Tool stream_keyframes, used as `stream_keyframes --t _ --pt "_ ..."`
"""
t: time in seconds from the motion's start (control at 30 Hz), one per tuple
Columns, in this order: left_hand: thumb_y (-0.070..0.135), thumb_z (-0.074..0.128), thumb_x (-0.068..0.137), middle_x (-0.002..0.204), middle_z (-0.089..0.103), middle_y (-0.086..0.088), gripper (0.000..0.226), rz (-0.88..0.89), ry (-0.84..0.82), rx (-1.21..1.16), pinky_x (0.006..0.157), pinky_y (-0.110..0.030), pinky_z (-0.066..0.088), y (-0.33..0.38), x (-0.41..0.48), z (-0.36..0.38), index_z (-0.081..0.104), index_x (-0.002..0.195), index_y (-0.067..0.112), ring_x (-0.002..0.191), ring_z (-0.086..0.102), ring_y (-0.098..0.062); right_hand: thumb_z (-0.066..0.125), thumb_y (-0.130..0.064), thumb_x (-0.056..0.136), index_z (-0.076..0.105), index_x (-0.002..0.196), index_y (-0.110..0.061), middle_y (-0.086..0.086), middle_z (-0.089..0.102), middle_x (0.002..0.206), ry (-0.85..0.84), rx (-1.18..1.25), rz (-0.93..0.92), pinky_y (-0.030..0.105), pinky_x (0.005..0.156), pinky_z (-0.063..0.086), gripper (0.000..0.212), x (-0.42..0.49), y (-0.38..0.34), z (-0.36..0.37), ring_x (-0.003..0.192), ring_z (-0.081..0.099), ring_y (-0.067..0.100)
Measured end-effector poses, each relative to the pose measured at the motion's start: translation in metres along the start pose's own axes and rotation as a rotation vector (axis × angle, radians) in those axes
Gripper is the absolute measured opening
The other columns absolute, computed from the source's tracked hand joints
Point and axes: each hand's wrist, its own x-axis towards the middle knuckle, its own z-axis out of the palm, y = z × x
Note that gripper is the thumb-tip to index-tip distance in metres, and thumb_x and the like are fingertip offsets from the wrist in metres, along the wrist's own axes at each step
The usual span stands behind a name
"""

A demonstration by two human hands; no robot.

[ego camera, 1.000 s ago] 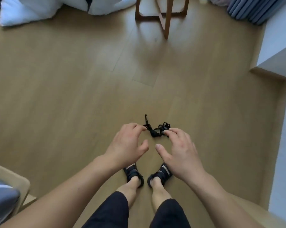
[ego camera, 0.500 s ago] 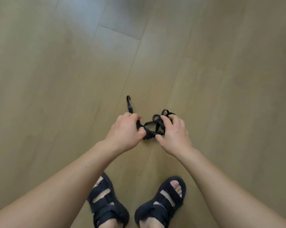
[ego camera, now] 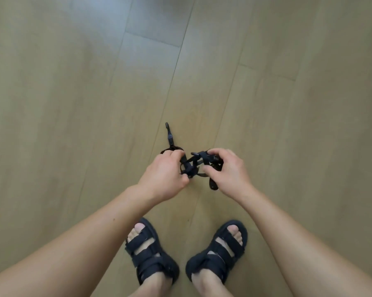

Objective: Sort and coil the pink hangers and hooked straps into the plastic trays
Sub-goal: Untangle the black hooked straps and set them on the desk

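Floor (ego camera: 73,103): strap (ego camera: 190,166) (tangled) spans left hand (ego camera: 162,179), right hand (ego camera: 229,172).

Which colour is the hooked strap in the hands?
Black; the hooked strap shows best in the head view.

Floor (ego camera: 73,103): lies under everything; both feet stand on it.
Hooked strap (ego camera: 191,166): bunched between the two grips, ahead of the feet, near the middle of the view; whether it touches the floor cannot be told.
Left grip (ego camera: 162,179): on the strap's left side, fingers curled round it.
Right grip (ego camera: 228,170): on the strap's right side, near the left grip, pinching the bundle; a strap end hangs below it.
Hook (ego camera: 169,133): sticks out beyond the left grip, away from the person.
Left sandal (ego camera: 150,256): on the floor, behind the left grip, nearer the person.
Right sandal (ego camera: 219,251): on the floor, right of the left sandal and apart from it, behind the right grip.
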Motion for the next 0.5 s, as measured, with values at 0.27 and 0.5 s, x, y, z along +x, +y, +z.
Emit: stream_keyframes --t 0.27,0.5 --pt "0.042 0.074 0.077 0.154 0.036 0.003 0.101 0.111 0.008 -0.136 0.114 -0.036 0.034 0.096 -0.149 -0.119 0.012 0.155 0.028 0.142 0.031 -0.014 0.069 -0.021 0.086 0.068 0.108 -0.032 -0.017 0.066 0.101 0.067 0.258 -0.191 0.037 0.088 0.052 0.025 -0.176 -0.152 -0.151 0.094 0.064 0.008" --pt "0.026 0.077 0.073 0.156 0.027 0.013 0.097 0.503 0.018 -0.109 0.116 -0.029 0.030 0.203 -0.300 -0.235 0.022 0.153 0.036 0.144 0.020 -0.002 0.064 -0.003 0.086 0.066 0.113 -0.013 -0.004 0.063 0.104 0.151 0.151 -0.506 0.035 0.084 0.051 0.029 -0.331 -0.266 -0.288 0.097 0.061 0.012"
